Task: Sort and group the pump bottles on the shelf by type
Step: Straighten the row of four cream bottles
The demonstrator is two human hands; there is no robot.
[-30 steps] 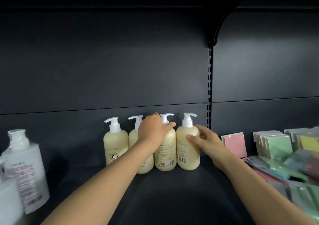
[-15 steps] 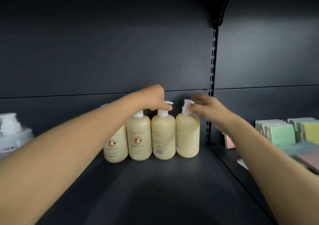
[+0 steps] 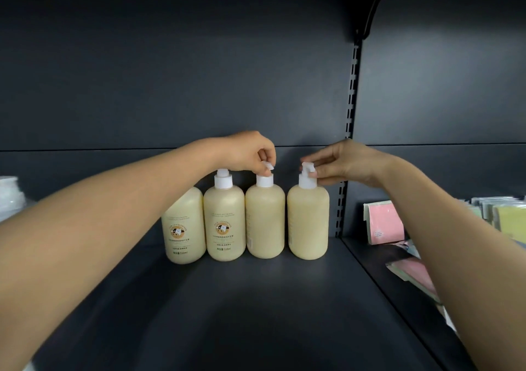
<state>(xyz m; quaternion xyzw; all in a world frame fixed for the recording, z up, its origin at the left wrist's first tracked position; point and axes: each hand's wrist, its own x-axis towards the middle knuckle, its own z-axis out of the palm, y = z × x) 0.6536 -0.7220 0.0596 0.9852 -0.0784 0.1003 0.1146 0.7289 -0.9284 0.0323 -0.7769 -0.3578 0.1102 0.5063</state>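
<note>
You've got four cream-yellow plastic pump bottles (image 3: 266, 219) upright in one row at the back of the dark grey metal shelf (image 3: 256, 313); your left hand (image 3: 250, 153) is pinching the third one's white pump head, your right hand (image 3: 338, 161) pinching the fourth's; a slight gap splits those two; open shelf out front; pastel packets (image 3: 384, 222) off right.

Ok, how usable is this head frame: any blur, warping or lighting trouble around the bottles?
Head view: wide-angle warp bends the shelf upright and the top corners; both forearms smear with motion blur near the edges; the bottles and both hands, left hand, right hand, stay fairly sharp; lighting is dim, dark in the corners, with no glare.
</note>
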